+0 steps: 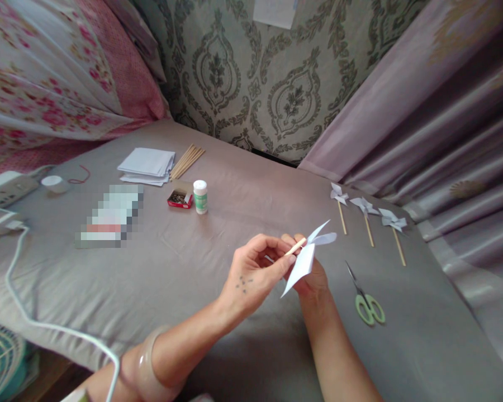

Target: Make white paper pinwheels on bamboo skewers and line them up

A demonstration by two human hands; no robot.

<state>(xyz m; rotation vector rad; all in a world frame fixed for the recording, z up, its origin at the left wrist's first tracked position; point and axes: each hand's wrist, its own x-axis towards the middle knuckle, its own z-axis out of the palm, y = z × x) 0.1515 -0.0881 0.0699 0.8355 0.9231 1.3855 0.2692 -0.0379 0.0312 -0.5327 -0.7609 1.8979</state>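
Note:
My left hand (pixel 257 268) pinches the end of a thin wooden stick (pixel 295 246) between thumb and fingers. A white paper pinwheel (pixel 308 258) sits on that stick, its blades fanning out to the right and downward. My right hand (pixel 314 282) is mostly hidden behind the paper and grips the pinwheel from behind. Both hands hover above the grey bedsheet (pixel 218 262).
Three finished pinwheels on sticks (pixel 366 215) lie to the right. Green-handled scissors (pixel 366 298) rest near my right hand. Farther back are a glue bottle (pixel 200 196), a red box of pins (pixel 180 198), folded white paper (pixel 146 166), spare sticks (pixel 186 162) and a power strip (pixel 6 188).

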